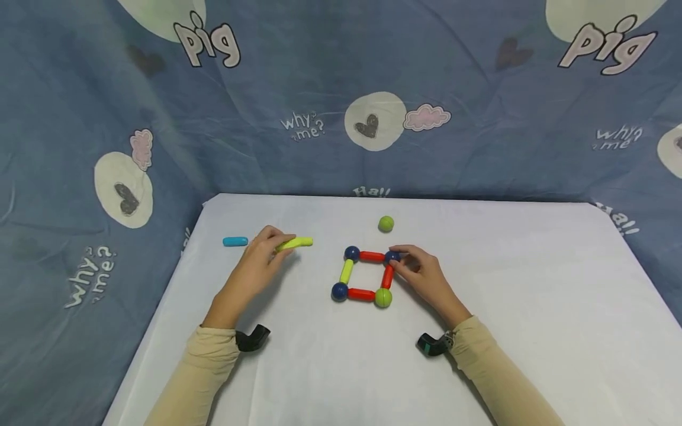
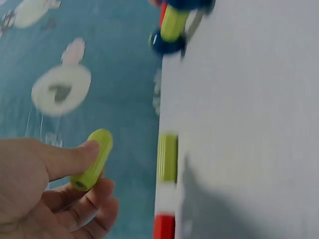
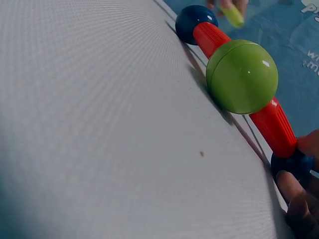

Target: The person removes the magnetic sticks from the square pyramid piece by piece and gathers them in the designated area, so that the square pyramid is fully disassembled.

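My left hand [image 1: 258, 257] pinches a yellow-green rod [image 2: 93, 162] between thumb and fingers, above the table. Beyond it lies a second yellow-green rod [image 2: 168, 157], with the end of a red rod [image 2: 164, 227] near it in the left wrist view. On the table is a square of rods and balls: three red rods [image 1: 362, 294], one yellow-green rod [image 1: 346, 272], three dark blue balls [image 1: 340, 291] and a green ball [image 3: 242, 77] at the near right corner. My right hand [image 1: 426, 275] grips the dark blue ball [image 3: 293, 164] at the far right corner.
A loose green ball [image 1: 386, 223] sits behind the square. Left of my left hand lies a blue rod [image 1: 235, 241]. The white table [image 1: 506, 266] ends at a blue printed cloth [image 1: 298, 165] behind and at the sides. Black wrist cameras [image 1: 253, 338] hang beside both sleeves.
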Tool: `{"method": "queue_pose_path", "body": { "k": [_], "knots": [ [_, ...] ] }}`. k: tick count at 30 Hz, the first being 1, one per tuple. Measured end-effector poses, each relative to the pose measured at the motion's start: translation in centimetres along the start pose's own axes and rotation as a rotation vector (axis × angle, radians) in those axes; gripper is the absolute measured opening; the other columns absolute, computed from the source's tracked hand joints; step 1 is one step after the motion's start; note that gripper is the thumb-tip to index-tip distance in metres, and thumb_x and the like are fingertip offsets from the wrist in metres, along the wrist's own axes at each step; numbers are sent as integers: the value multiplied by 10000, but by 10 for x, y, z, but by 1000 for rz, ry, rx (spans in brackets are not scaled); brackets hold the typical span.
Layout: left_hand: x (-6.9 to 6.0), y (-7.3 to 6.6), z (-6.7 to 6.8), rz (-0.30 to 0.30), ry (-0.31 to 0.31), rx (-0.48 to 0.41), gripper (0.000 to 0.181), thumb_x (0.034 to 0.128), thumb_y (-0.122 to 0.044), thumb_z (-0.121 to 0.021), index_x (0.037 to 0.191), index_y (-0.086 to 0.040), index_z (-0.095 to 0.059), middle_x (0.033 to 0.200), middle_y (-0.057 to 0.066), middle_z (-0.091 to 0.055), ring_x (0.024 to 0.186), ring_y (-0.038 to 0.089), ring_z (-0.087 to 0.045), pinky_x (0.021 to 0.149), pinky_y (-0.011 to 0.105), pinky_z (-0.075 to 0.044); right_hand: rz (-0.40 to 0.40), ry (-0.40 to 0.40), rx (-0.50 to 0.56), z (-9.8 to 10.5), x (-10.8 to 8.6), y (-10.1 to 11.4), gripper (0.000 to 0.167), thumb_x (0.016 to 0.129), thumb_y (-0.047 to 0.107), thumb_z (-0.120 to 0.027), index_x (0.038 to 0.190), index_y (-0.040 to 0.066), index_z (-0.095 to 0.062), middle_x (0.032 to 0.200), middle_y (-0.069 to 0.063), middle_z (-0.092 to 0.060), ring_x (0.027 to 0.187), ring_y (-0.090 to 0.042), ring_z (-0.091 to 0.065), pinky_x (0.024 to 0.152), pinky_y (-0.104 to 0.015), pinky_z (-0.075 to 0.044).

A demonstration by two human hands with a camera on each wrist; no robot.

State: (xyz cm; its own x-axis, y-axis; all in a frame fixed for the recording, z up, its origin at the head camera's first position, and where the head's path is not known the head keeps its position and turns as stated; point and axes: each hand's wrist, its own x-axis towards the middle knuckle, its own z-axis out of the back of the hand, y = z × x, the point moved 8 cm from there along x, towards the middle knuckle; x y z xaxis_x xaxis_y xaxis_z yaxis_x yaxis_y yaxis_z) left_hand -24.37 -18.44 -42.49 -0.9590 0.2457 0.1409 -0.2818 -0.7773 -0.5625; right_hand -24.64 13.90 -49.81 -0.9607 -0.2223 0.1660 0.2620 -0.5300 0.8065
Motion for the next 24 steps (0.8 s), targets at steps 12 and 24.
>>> {"method": "queue_pose_path", "body": {
  "k": [12,24],
  "knots": [
    [-22,79,46,127,51,104,274,868,-15,-795,1140,0,-764,1092,209,-722,1054,389,-615,909,575,-505,6,5,8,0,-1,-1,342,981,183,-719,1318,139,-683,1050,-73,-728,891,-188,-627,779,-237,-522],
    [-32,114,45,254,117,105,281,880,-31,-789,1156,4,-749,1103,230,-720,1048,400,-648,903,562,-533,15,7,2,-1,-1,-1,343,980,182,-719,1318,143,-679,1057,-76,-727,900,-185,-622,773,-234,-513]
  ]
}}
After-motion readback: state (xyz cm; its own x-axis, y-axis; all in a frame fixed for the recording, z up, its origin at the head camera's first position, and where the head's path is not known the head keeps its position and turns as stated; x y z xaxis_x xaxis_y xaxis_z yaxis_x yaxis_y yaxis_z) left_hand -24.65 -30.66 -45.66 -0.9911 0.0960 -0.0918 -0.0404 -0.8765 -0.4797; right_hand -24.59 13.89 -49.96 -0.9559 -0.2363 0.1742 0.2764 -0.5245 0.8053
